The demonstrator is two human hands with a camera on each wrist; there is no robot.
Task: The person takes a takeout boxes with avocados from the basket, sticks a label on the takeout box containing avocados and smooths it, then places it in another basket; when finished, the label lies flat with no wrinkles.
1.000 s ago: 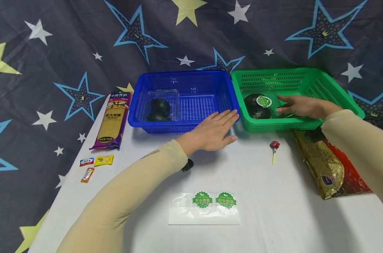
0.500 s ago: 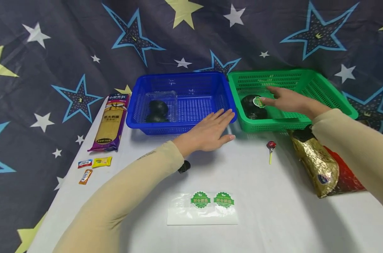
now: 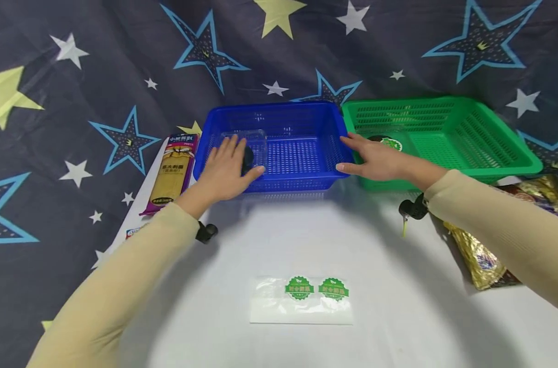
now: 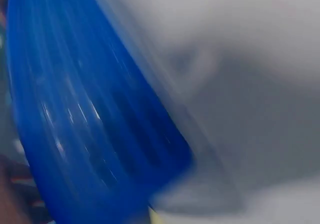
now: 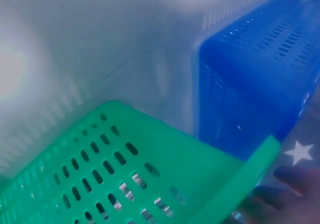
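Note:
My left hand point(image 3: 228, 171) reaches over the front left of the blue basket point(image 3: 288, 177), its fingers extended. Below it is a clear plastic tray point(image 3: 259, 143) with dark round fruit point(image 3: 248, 159), mostly hidden by the hand. My right hand point(image 3: 380, 161) hovers where the two baskets meet, thumb and fingers stretched left. Behind it, dark fruit point(image 3: 376, 138) with a green sticker point(image 3: 391, 144) sits in a clear tray inside the green basket point(image 3: 463, 148). The left wrist view shows a blurred blue basket wall point(image 4: 100, 109); the right wrist view, the green basket point(image 5: 165, 179) beside the blue one point(image 5: 240, 94).
A pasta packet point(image 3: 170, 171) lies left of the blue basket. My left sleeve covers most of the small candies point(image 3: 132, 232). A lollipop point(image 3: 404, 227) and a gold packet point(image 3: 481, 255) lie at right. A sheet with two green stickers point(image 3: 302, 312) lies in front.
My left hand has moved left from the blue basket's front right corner to over its fruit tray. My right hand has moved left from inside the green basket to the baskets' adjoining rims.

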